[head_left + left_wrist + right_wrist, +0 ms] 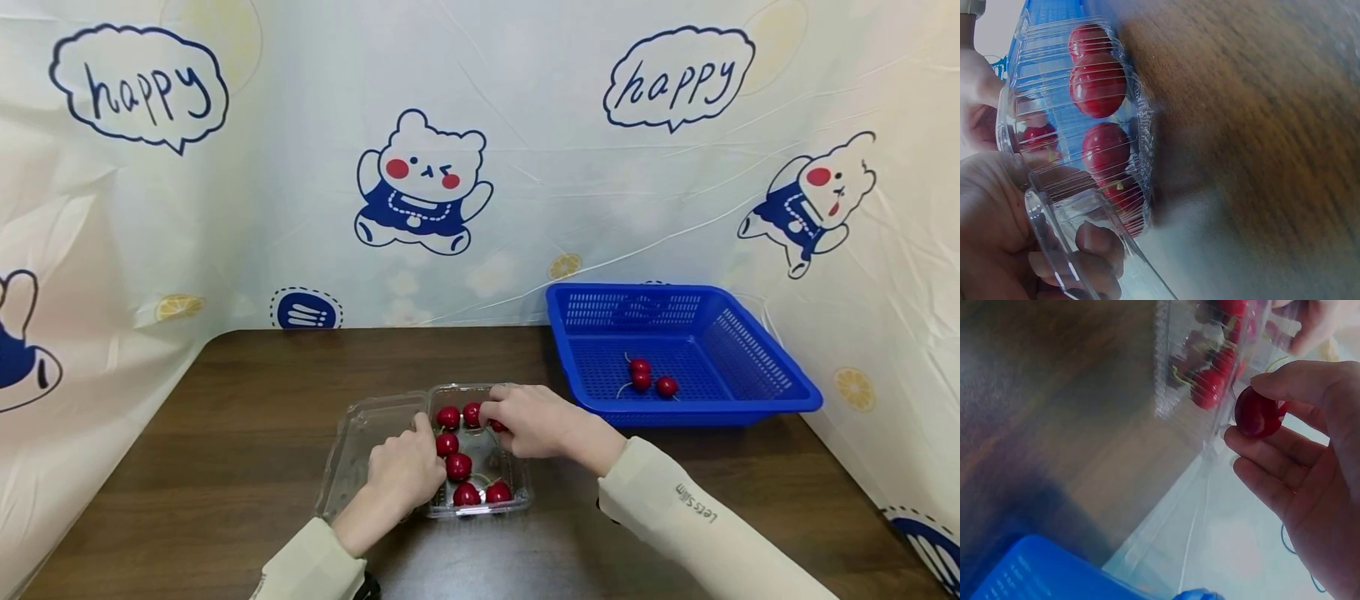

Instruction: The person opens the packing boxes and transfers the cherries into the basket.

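A clear plastic clamshell box (491,507) lies on the table with its lid (367,433) folded out to the left. Several red cherries (459,467) with green stems sit inside it. My left hand (405,471) grips the box along the side where the lid joins, and its fingers (1100,247) show through the clear plastic in the left wrist view. Over the far right corner of the box, my right hand (536,421) pinches a dark red cherry (1259,414) between thumb and fingers. In the head view that cherry is mostly covered by the hand.
A blue perforated basket (693,414) stands at the back right of the brown wooden table (187,467), with three cherries (666,386) on its bottom. A printed curtain (525,167) hangs behind and at both sides.
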